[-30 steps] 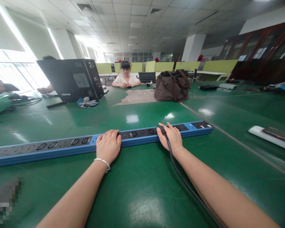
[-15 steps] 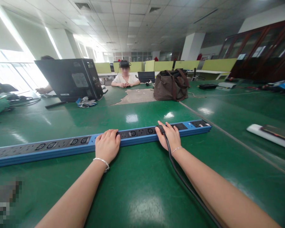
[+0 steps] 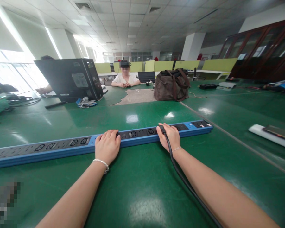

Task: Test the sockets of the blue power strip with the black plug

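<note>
A long blue power strip (image 3: 133, 144) with black sockets lies across the green table. My left hand (image 3: 106, 142) is wrapped over the strip near its middle, gripping it from the near side. Farther right, my right hand (image 3: 169, 136) closes around a black plug (image 3: 161, 129) at the strip's sockets. Whether the plug is fully seated cannot be seen, since my fingers cover its front. From it a black power cord (image 3: 180, 172) runs under my right wrist and along the forearm toward the lower right edge.
A black computer case (image 3: 73, 79) stands at the back left, with gloves (image 3: 85, 102) beside it. A brown bag (image 3: 172, 85) rests at the back centre. Across the table sits a person (image 3: 125, 77). A white bar-shaped object (image 3: 270, 136) lies at the right.
My right hand's fingers have drawn in a little around the plug. My left hand and the power strip stay almost where they were.
</note>
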Available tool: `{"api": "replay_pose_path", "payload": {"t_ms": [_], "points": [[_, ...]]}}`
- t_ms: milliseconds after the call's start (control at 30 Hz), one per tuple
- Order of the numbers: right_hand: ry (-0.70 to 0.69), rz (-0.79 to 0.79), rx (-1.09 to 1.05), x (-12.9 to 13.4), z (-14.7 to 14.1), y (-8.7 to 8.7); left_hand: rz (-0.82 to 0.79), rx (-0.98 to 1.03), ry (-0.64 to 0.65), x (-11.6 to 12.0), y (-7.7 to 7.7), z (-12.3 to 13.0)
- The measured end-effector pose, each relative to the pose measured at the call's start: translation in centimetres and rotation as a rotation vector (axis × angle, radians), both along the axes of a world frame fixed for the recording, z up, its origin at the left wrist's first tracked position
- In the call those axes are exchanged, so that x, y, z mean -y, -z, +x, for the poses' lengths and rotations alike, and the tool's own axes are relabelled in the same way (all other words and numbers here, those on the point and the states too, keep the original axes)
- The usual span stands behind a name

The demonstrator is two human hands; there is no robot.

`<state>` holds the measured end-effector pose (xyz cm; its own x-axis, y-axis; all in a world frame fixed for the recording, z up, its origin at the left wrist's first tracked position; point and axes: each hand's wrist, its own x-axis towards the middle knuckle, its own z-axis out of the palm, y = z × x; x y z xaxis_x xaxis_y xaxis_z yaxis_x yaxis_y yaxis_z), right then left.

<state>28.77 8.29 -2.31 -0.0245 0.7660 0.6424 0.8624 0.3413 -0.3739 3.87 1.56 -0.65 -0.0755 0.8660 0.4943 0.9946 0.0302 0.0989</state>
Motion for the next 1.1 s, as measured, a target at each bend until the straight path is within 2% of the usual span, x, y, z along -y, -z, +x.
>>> {"api": "replay_pose_path", "payload": {"t_ms": [233,300,433,500,633,833,967,1100], "points": [[-0.016,0.005,-0.095,0.1,-0.2,-0.3,0.010,-0.015,-0.001,-0.1,0.1,-0.1],[-0.008,-0.009,-0.222,-0.1,-0.1,-0.8,0.015,-0.018,-0.003,-0.1,0.1,-0.1],[0.103,-0.067,-0.660,-0.4,0.8,-2.0,0.018,-0.021,-0.001,-0.1,0.1,-0.1],[0.075,-0.091,-0.734,-0.3,1.2,-2.3,0.020,-0.021,-0.001,-0.1,0.2,0.0],[-0.113,-0.114,-0.632,0.6,0.2,-2.1,0.021,-0.021,-0.003,-0.2,0.2,0.0],[-0.359,-0.237,-0.305,2.9,-6.2,-2.8,0.012,-0.008,-0.001,-0.1,0.0,0.1],[-0.322,-0.326,-0.225,3.5,-10.4,-3.2,0.025,0.001,0.016,0.0,0.0,0.1],[-0.232,-0.364,-0.134,3.2,-12.4,-3.3,0.036,0.013,0.023,0.0,0.1,0.1]]}}
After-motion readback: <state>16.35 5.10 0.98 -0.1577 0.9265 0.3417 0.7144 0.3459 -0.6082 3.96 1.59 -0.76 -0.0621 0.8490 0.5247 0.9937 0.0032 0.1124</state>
